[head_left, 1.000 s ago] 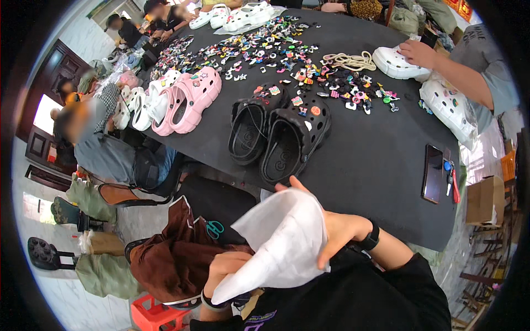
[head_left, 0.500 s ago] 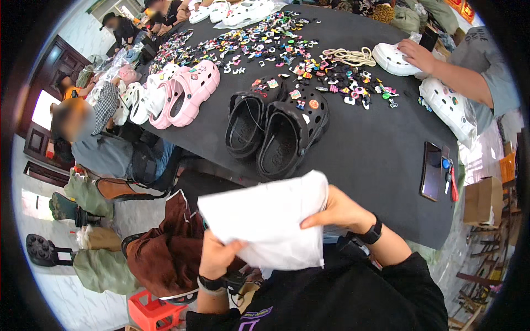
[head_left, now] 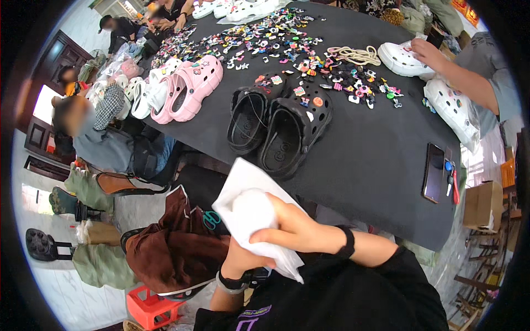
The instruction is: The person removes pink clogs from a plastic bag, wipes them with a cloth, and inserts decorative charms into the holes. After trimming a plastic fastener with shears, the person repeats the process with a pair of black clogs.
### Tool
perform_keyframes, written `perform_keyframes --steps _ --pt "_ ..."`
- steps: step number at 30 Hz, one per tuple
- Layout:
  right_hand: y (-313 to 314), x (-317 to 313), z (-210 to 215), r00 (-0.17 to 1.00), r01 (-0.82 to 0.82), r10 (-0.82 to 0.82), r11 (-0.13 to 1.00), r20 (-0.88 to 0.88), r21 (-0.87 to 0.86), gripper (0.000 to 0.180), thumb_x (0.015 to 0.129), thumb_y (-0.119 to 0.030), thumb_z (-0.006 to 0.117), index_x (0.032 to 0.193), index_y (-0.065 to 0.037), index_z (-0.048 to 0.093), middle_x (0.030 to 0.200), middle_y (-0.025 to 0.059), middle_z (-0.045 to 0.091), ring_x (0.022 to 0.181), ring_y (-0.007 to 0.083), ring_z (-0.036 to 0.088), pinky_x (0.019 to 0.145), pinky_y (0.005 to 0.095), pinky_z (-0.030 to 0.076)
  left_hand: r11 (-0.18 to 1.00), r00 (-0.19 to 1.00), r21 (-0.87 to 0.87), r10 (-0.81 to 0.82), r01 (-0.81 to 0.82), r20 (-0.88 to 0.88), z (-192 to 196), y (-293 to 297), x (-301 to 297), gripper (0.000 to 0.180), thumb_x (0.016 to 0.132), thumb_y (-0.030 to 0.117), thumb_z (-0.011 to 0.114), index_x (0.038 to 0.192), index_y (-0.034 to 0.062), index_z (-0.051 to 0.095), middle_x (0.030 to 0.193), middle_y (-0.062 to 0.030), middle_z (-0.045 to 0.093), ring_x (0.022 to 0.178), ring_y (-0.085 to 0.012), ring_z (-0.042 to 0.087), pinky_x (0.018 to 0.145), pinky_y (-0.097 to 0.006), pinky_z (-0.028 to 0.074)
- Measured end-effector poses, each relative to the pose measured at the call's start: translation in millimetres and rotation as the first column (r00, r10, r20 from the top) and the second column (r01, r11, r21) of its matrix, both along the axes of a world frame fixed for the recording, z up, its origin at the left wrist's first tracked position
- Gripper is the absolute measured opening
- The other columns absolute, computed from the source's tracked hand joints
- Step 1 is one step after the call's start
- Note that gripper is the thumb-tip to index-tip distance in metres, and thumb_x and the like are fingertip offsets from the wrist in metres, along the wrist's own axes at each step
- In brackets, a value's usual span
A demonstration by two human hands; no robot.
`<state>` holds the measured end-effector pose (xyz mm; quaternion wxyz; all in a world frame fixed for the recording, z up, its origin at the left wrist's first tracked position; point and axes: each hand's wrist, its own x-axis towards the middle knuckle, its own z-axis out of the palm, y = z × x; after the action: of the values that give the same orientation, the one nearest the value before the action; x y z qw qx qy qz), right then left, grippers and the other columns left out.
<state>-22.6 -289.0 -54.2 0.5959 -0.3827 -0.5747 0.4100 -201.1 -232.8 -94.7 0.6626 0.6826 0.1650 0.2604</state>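
Observation:
In front of my body both hands hold a thin white sheet [head_left: 237,175]; whether it is paper or a flat bag I cannot tell. My right hand [head_left: 295,226] is closed round a rounded white wad [head_left: 254,208] on top of it. From below, my left hand [head_left: 249,261] grips the sheet's lower part, its fingers partly hidden. Just beyond, on the table's near edge, stands a pair of black clogs, the left shoe [head_left: 247,124] and the right shoe [head_left: 295,132], with colourful charms on their toes.
Loose charms [head_left: 276,41] cover much of the black table [head_left: 370,165]. Pink clogs [head_left: 196,88] stand at left. A person's hand [head_left: 428,55] touches a white clog [head_left: 403,59] at right. A phone [head_left: 433,172] lies near the right edge. A brown cloth [head_left: 176,256] is at lower left.
The white sheet has gone from spread flat between both hands to tilted and bunched. My right hand has moved left over it, round a wad; my left hand has shifted right, underneath.

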Motion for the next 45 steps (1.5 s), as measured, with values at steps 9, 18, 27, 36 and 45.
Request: perform_keyframes --steps 9,18,27,36,45 --pt "12 -9 3 0.984 -0.102 0.110 0.993 0.139 -0.061 0.050 0.095 -0.021 0.053 0.133 0.007 0.036 0.124 0.0247 0.049 0.113 0.0362 0.051 0.096 0.0378 0.041 0.855 0.842 -0.084 0.519 -0.512 0.148 -8 -5 12 0.059 0.080 0.004 0.066 0.132 -0.0042 0.040 0.126 -0.0139 0.051 0.115 -0.0226 0.051 0.098 -0.036 0.041" --pt "-4 -24 24 0.855 0.172 -0.295 0.937 0.426 0.304 0.047 0.084 -0.023 0.066 0.117 0.006 0.051 0.113 0.0244 0.056 0.102 0.0399 0.055 0.088 0.0455 0.044 0.709 0.760 0.296 0.642 -0.640 0.103 -13 1 10 0.078 0.073 0.003 0.064 0.139 -0.0059 0.024 0.137 -0.0198 0.040 0.119 -0.0313 0.049 0.099 -0.041 0.041" --pt "-1 18 27 0.977 -0.105 0.098 0.994 0.191 0.025 0.039 0.090 -0.010 0.052 0.129 -0.003 0.044 0.100 0.0233 0.061 0.090 0.0426 0.061 0.075 0.0447 0.049 0.888 0.806 0.059 0.383 -0.455 0.451 38 -12 40 0.115 0.073 0.032 0.080 0.146 0.0043 -0.005 0.151 -0.0275 0.012 0.129 -0.0444 0.038 0.105 -0.052 0.034" --pt "9 6 11 0.909 0.070 -0.087 0.996 0.407 0.056 0.040 0.089 -0.018 0.060 0.125 -0.007 0.047 0.100 0.0173 0.059 0.089 0.0364 0.059 0.073 0.0402 0.049 0.922 0.946 -0.316 0.283 -0.223 0.157 46 -1 24 0.086 0.090 0.064 0.039 0.138 -0.0067 0.029 0.140 -0.0289 0.037 0.130 -0.0393 0.039 0.110 -0.051 0.027" --pt "10 7 -3 0.950 -0.009 -0.052 0.981 -0.308 -0.196 0.018 0.095 -0.019 0.057 0.100 -0.001 0.058 0.085 -0.0026 0.062 0.078 0.0039 0.055 0.068 0.0216 0.047 0.991 0.987 -0.108 0.097 -0.083 0.127 75 39 52 0.082 0.090 0.056 0.049 0.142 -0.0050 0.029 0.144 -0.0199 0.035 0.136 -0.0267 0.030 0.108 -0.041 0.028"
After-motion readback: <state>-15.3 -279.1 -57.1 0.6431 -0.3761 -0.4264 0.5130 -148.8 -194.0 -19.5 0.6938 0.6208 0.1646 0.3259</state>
